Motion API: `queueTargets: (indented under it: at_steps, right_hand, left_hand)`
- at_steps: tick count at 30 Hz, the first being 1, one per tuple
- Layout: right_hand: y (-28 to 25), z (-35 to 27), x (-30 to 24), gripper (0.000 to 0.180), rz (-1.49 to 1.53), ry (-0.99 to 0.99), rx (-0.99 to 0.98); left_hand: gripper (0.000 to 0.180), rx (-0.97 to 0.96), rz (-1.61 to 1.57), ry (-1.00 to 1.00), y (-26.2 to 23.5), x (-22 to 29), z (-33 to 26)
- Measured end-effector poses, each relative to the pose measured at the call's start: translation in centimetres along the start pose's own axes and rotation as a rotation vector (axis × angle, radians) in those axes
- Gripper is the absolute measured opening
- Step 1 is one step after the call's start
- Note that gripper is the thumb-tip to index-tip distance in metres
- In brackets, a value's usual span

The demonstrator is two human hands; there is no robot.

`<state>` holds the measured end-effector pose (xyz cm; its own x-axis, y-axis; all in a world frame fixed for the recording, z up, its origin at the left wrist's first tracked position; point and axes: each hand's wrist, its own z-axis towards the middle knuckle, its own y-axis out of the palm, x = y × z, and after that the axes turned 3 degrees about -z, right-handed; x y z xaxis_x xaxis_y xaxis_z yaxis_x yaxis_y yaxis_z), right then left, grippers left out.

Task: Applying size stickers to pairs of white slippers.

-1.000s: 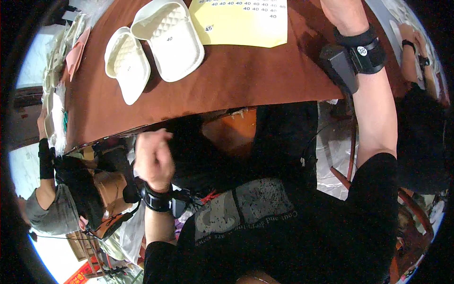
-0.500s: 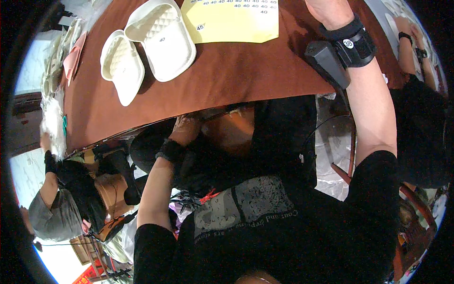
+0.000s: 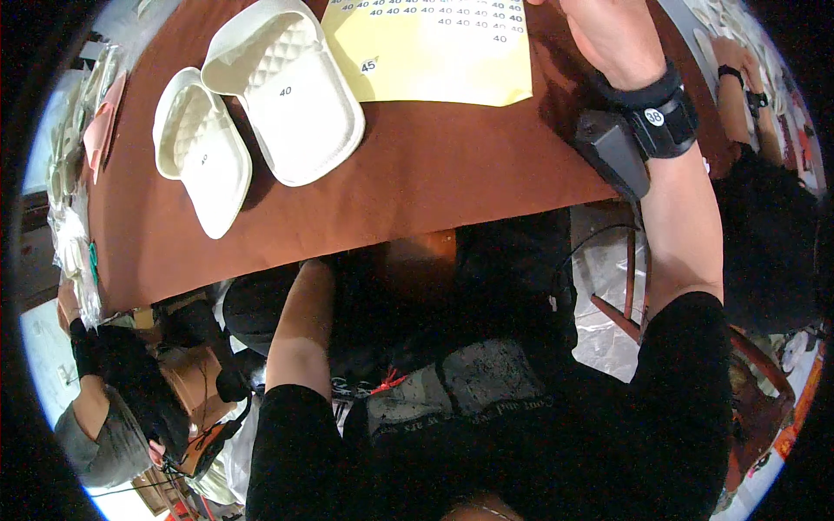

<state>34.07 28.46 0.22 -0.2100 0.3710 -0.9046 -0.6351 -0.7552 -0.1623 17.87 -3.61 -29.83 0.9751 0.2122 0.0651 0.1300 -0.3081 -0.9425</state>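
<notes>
My right hand point(image 3: 612, 39) is at the sheet's upper right, partly cut off by the upper edge of the view; one fingertip shows beside the sheet, and its grip cannot be made out. The yellow sheet point(image 3: 434, 78) of small printed stickers lies on the table. To its left rest two cream slippers, a larger-looking one point(image 3: 304, 130) and another one point(image 3: 217, 178), each with a small printed mark on its insole. My left forearm point(image 3: 300, 330) reaches beneath the table's front edge, which hides my left hand.
A brown cloth covers the table point(image 3: 434, 174). A black strap point(image 3: 660, 117) with a dark box point(image 3: 612, 152) is on my right wrist. Wrapped goods point(image 3: 74, 191) and a pink piece point(image 3: 104, 126) line the left edge. Co-workers sit on both sides, one with hands point(image 3: 738, 56) at far right.
My left hand has slid out of sight beneath the table edge. The table, slippers and sheet sit lower in the view, and a fingertip of my right hand now shows by the sheet.
</notes>
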Motion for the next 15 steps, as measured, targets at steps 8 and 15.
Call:
queueTargets:
  at_steps: [8, 15]
  right_hand:
    - [-0.2, 0.4, 0.5, 0.015, 0.011, 0.077, 0.007]
    - [0.0, 0.0, 1.0, 0.016, -0.020, 0.078, 0.001]
  left_hand:
    - [0.028, -0.025, -0.065, -0.009, 2.0, -0.2, 0.6]
    - [0.029, -0.013, -0.072, 0.018, 0.8, -0.8, 4.3]
